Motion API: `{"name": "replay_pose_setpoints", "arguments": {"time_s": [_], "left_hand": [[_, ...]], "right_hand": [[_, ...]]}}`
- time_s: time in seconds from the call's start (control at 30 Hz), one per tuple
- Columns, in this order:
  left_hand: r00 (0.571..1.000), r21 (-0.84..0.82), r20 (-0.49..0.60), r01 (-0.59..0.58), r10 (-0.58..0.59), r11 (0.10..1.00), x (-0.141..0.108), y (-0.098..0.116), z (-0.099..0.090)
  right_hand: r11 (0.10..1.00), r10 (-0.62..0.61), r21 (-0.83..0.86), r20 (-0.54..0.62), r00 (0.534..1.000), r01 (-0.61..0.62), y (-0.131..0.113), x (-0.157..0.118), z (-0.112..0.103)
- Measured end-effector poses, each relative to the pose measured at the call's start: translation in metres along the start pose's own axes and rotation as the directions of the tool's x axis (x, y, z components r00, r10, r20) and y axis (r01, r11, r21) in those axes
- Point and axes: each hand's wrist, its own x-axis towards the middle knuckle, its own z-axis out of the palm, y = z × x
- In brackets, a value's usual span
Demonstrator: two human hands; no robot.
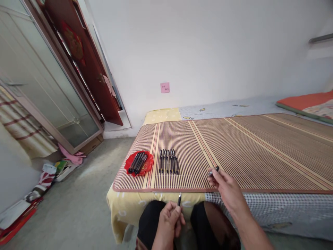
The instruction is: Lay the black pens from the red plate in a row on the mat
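Observation:
My left hand [171, 218], low in front of my knees, grips an uncapped pen [179, 198] with its tip pointing up and away. Over the mat's near edge, my right hand [226, 185] pinches a dark pen cap [213, 171] between thumb and fingers. Several black capped pens [168, 161] lie side by side in a row on the striped mat [192, 156]. To their left, a red scalloped dish [149, 163] holds a pile of several more black pens [137, 162].
The mat covers a bed with a yellow sheet [125, 205] and a checked sheet [249, 201]. An orange folded quilt [299, 102] lies at the far right. A pink note [164, 87] is on the wall. Bags and papers [49, 173] lie on the floor at left.

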Motion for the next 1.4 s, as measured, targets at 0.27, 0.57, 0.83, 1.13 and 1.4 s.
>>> {"name": "replay_pose_setpoints", "arguments": {"time_s": [0.27,0.57,0.83,1.13,1.4], "left_hand": [[0.98,0.15,-0.156,-0.098,0.121,0.984,0.012,0.019,-0.027],[0.874,0.464,-0.276,-0.243,0.399,0.852,0.019,-0.01,-0.06],[0.834,0.563,-0.3,-0.237,0.463,0.792,0.031,-0.029,-0.07],[0.831,0.623,-0.287,-0.216,0.476,0.752,0.031,-0.03,-0.068],[0.833,0.6,-0.309,-0.203,0.458,0.774,0.031,-0.027,-0.065]], "right_hand": [[0.997,0.029,-0.075,0.176,0.984,-0.016,0.025,0.013,0.019],[0.92,0.034,-0.382,0.286,0.958,0.082,0.039,0.136,0.073],[0.832,0.134,-0.555,0.206,0.969,0.003,0.08,0.204,0.114],[0.668,0.204,-0.743,0.21,0.956,0.02,0.099,0.222,0.121],[0.565,0.161,-0.82,0.216,0.963,0.089,0.098,0.219,0.125]]}}
